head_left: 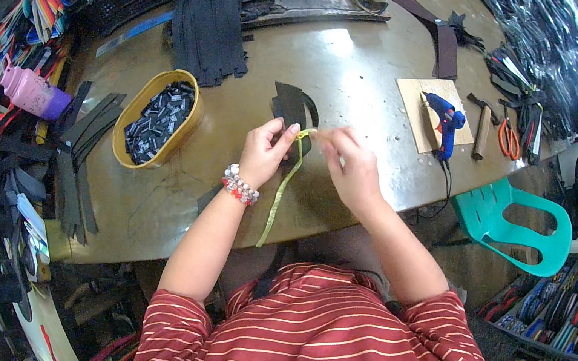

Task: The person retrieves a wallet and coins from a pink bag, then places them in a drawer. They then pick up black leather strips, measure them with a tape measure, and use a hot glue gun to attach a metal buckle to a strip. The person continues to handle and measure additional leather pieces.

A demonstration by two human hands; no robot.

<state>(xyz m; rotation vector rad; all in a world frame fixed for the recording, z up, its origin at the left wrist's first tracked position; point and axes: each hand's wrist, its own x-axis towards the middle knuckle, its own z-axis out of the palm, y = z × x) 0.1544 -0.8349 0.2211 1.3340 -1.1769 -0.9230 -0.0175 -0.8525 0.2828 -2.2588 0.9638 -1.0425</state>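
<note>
the tabletop (338, 66) is carrying the work: a wide, smooth, olive-brown surface with stacks of dark strips (212, 22) lying at its far side and an oval yellow tub (134, 109) of small black pieces sitting to the person's left. a blue glue gun (443, 121) is resting on a cardboard square (414, 94) well to the right, with orange-handled scissors (510, 139) just beyond it.

near the front edge, the left hand (265, 152) is pinching a black curved piece (290, 108) together with the top end of a yellow-green ribbon (280, 198); its fingers are closing tight on both. the right hand (352, 167) is meeting it at the ribbon's top, fingertips drawn together, though motion blur is hiding exactly what they are gripping.

the ribbon is hanging slack below the tabletop edge, so it is judged light, limp and likely slick; it is best held at its end, pinched flat. the black piece is holding its curve, suggesting thin, semi-stiff material, best gripped at its edge.
</note>
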